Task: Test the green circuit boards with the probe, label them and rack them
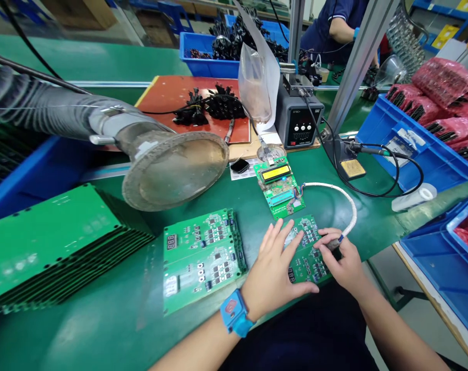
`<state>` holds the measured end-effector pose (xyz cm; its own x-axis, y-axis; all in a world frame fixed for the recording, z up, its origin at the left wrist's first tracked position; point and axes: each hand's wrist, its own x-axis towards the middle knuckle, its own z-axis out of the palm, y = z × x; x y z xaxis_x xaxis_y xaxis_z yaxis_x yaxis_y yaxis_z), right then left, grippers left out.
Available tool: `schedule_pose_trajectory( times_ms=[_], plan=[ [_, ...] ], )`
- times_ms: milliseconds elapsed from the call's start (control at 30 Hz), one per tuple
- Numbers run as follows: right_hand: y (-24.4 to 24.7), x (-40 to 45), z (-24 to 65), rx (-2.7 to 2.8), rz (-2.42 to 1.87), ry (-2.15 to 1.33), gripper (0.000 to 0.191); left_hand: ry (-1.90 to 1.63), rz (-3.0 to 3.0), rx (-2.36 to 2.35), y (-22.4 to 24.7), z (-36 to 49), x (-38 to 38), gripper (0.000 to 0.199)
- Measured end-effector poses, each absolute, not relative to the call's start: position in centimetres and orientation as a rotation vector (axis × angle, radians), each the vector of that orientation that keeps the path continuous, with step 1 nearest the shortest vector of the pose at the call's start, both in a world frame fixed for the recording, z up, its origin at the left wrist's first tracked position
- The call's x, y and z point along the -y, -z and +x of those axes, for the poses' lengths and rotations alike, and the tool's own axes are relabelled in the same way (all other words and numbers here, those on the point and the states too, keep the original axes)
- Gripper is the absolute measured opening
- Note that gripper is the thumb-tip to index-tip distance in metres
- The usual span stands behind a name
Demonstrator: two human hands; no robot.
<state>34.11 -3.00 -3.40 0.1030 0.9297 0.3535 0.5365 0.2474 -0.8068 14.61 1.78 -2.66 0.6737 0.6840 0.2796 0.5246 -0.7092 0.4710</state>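
Note:
A green circuit board (307,260) lies at the table's front edge beneath my hands. My left hand (272,265), with a blue band at its wrist, spreads its fingers over the board and covers part of it. Between thumb and fingers, my right hand (344,260) pinches a cable connector (335,242) at the board's right side; whether its tip touches the board is hidden. From the connector a white sleeved cable (352,206) curves back to a programmer board (278,193) with a yellow display. Left of my left hand sits a stack of similar circuit boards (201,257).
A fume extractor hood (176,170) hangs at left above tall green panels (52,232). Behind are a soldering station (299,116) and iron stand (350,165). Blue bins (412,144) with red-wrapped packs stand right. A co-worker's arm (340,31) shows at the back.

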Motion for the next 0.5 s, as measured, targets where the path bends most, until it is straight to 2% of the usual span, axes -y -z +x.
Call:
schedule_pose_trajectory(
  times_ms=[233, 500],
  plan=[
    [3.5, 3.4, 34.7, 1.559, -1.373, -0.669, 0.008, -0.634, 2.557, -0.951, 2.6, 14.6, -1.7, 0.103],
    [4.4, 3.3, 34.8, 1.514, -1.345, -0.688, 0.008, -0.599, 2.561, -0.953, 2.8, 14.6, -1.9, 0.109]
  ],
)
